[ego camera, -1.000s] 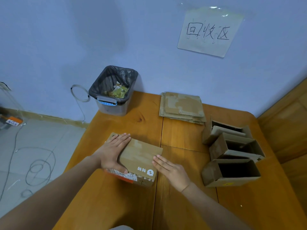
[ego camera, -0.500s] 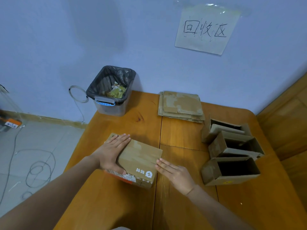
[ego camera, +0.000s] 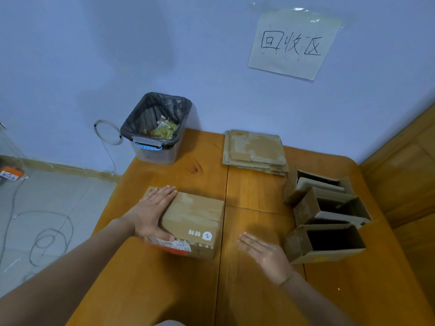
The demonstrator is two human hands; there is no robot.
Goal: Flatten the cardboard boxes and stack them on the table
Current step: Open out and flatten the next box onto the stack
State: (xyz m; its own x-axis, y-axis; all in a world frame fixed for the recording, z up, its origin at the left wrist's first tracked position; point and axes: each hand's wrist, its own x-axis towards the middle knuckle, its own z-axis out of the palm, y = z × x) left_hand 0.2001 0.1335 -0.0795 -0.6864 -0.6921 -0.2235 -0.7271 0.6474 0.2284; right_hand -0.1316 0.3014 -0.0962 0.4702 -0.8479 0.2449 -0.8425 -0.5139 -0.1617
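Observation:
A closed brown cardboard box [ego camera: 195,220] with white print and a red label lies on the wooden table [ego camera: 254,191] in front of me. My left hand [ego camera: 153,212] lies flat on the box's left part, fingers straight, thumb along its near edge. To the right of the box, my right hand [ego camera: 266,252] is over the table with straight fingers, apart from the box. A stack of flattened cardboard [ego camera: 255,150] lies at the table's back edge. Three open boxes [ego camera: 324,241] lie on their sides at the right.
A bin lined with a black bag [ego camera: 155,128] stands at the table's back left corner, rubbish inside. A paper sign [ego camera: 292,43] is taped to the wall. Cables [ego camera: 47,236] lie on the tiled floor to the left. Wooden panelling [ego camera: 409,175] borders the table's right side.
My right hand has left the box's right edge and moved right, toward the open boxes. My left hand and the box have stayed in place.

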